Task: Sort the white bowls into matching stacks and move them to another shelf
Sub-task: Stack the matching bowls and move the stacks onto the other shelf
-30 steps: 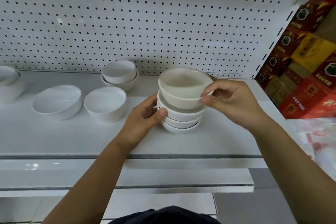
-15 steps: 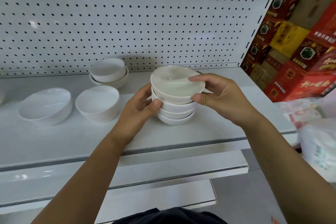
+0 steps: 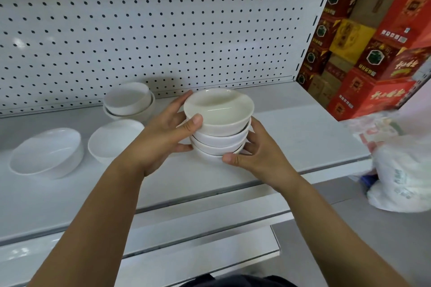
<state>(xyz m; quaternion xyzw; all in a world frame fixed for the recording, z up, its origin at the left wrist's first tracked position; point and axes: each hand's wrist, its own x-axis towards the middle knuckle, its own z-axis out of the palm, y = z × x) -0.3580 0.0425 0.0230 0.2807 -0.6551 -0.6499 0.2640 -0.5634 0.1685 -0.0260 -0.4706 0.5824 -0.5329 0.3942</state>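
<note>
A white pegboard panel (image 3: 163, 30) filled the back of the view, and a pale grey shelf (image 3: 303, 137) ran out from its foot. Right of the panel stood a wall of red and yellow cartons (image 3: 373, 53), printed with gold characters and dark green emblems. The print was too blurred to read. Below them, at the right edge, lay a white plastic bag (image 3: 403, 175) with faint grey marks that could not be read either.

Both bare forearms reached in from below and met at a stack of bowls (image 3: 219, 133), four small white ones nested together near the middle of the shelf. Whether the bottom bowl touched the shelf could not be told.

The left hand (image 3: 161, 140) gripped the stack's left side. Its thumb (image 3: 193, 122) pressed the wall of the top bowl, a finger curled behind the rim, and another lay low against the bottom bowls. The right hand (image 3: 261, 158) cupped the right side lower down, with its thumb at the bottom bowl and its fingers (image 3: 253, 124) curled up round the far side. So both hands were clamped on the stack.

Left of the hands sat a pair of nested bowls (image 3: 128, 102) by the panel. In front of it was a single round bowl (image 3: 112, 140), partly behind the left wrist. An oval bowl (image 3: 46, 154) sat farthest left.
</note>
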